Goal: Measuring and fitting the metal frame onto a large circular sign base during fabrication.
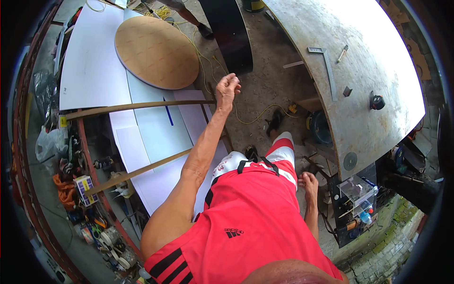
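My left hand (227, 88) is raised over the floor with its fingers curled together; what it holds, if anything, cannot be made out. Just beyond it stands a long black curved panel (231, 38). To its left, a round brown board (156, 52) with a pale edge lies on white sheets (94, 61). A wooden strip (156, 106) runs across the sheets toward my left wrist. My right hand (309, 183) hangs low beside my right hip, closed, with no object showing in it, near the worktable's (364, 128) near corner.
On the worktable lie a metal square (326, 66), a marker (343, 53), a tape measure (377, 101) and a grey disc (350, 161). A yellow cord (257, 118) trails across the floor. Another person's leg (189, 16) shows at the top. Tools and bags crowd the left shelf (101, 222).
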A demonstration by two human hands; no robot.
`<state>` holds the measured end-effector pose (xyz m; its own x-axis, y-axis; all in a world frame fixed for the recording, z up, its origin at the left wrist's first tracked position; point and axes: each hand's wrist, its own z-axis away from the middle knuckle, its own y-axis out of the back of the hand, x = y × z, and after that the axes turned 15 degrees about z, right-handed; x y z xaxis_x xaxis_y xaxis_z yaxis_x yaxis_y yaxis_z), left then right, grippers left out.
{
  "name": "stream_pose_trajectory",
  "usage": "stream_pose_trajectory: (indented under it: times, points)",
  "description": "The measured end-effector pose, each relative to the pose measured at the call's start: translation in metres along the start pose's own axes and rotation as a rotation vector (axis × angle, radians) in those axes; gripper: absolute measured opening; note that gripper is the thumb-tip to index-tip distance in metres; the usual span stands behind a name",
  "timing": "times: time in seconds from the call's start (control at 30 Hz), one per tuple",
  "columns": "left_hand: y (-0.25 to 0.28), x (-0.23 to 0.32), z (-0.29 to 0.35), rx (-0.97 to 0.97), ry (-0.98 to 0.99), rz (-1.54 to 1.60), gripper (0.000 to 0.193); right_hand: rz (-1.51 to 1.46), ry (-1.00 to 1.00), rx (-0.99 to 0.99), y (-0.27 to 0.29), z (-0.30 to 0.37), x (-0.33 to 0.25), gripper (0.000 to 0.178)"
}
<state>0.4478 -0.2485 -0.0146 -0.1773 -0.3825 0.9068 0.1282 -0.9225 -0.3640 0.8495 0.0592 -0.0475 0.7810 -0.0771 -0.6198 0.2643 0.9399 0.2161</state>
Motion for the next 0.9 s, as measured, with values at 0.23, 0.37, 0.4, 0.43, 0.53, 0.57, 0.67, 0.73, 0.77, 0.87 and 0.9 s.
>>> stream_pose_trajectory:
  times: [0.23, 0.37, 0.4, 0.43, 0.53, 0.57, 0.67, 0.73, 0.77, 0.87, 0.9]
  points:
    - [-0.01, 0.044, -0.148, 0.187, -0.089, 0.07, 0.04, 0.162, 0.369, -0.142, -0.031, -0.127, -0.219, 0.031]
    - [-0.025, 0.066, -0.222, 0.223, -0.114, 0.072, 0.047, 0.173, 0.479, -0.216, -0.056, -0.184, -0.339, 0.03]
    - [-0.027, 0.069, -0.239, 0.221, -0.123, 0.074, 0.05, 0.151, 0.5, -0.244, -0.063, -0.195, -0.363, 0.03]
    - [-0.029, 0.073, -0.26, 0.211, -0.152, 0.084, 0.052, 0.139, 0.528, -0.26, -0.072, -0.209, -0.391, 0.03]
    - [-0.032, 0.084, -0.317, 0.277, -0.189, 0.064, 0.056, 0.16, 0.525, -0.263, -0.097, -0.237, -0.465, 0.029]
    - [-0.032, 0.087, -0.335, 0.327, -0.179, 0.041, 0.054, 0.164, 0.562, -0.27, -0.107, -0.245, -0.486, 0.029]
    - [-0.023, 0.102, -0.379, 0.239, -0.171, 0.079, 0.037, 0.209, 0.68, -0.298, -0.141, -0.268, -0.543, 0.027]
    - [-0.021, 0.107, -0.4, 0.27, -0.158, 0.093, 0.029, 0.222, 0.687, -0.281, -0.167, -0.278, -0.571, 0.027]
    - [-0.02, 0.108, -0.406, 0.242, -0.179, 0.091, 0.028, 0.22, 0.701, -0.267, -0.18, -0.283, -0.582, 0.027]
    - [-0.017, 0.11, -0.413, 0.214, -0.158, 0.145, 0.027, 0.315, 0.679, -0.196, -0.224, -0.294, -0.616, 0.027]
    - [-0.015, 0.11, -0.413, 0.222, -0.152, 0.107, 0.028, 0.322, 0.714, -0.199, -0.237, -0.295, -0.626, 0.027]
